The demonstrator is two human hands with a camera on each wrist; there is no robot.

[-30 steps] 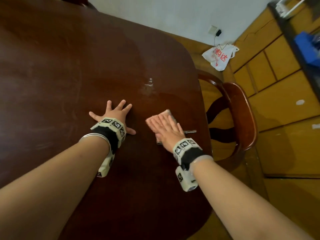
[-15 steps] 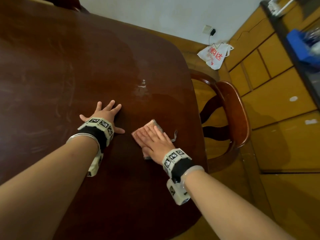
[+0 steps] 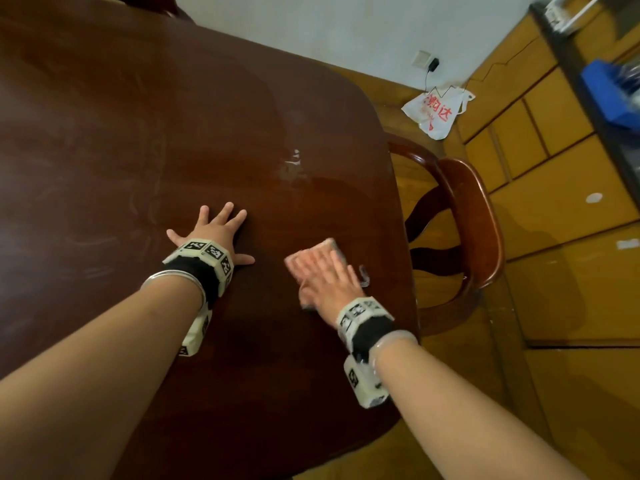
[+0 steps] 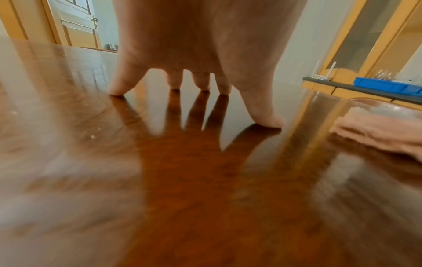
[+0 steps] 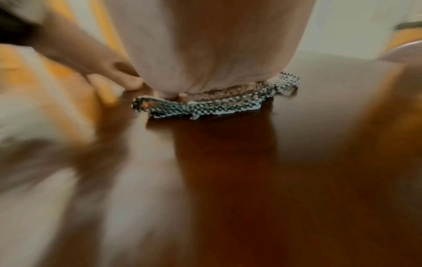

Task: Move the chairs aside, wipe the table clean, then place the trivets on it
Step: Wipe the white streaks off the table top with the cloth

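A dark brown wooden table [image 3: 121, 150] fills the head view. My right hand [image 3: 323, 275] lies flat on a folded pink cloth [image 3: 329, 245] near the table's right edge, fingers straight, pressing it down. In the right wrist view the cloth [image 5: 205, 104] shows a grey-white mesh underside under the palm [image 5: 217, 45]. My left hand [image 3: 214, 230] is spread flat on the tabletop, left of the cloth; its fingertips [image 4: 175, 86] touch the wood [image 4: 194, 180]. A dark wooden chair [image 3: 478, 216] stands at the table's right side. No trivets are in view.
A whitish smear [image 3: 292, 164] marks the tabletop beyond the hands. A white plastic bag [image 3: 433, 112] lies on the floor by the wall. Yellow wooden cabinets [image 3: 554, 168] run along the right, with a blue tray [image 3: 606, 88] on top.
My right hand slid the cloth toward me and leftward, then back a little to the right. The left hand stayed flat in place.
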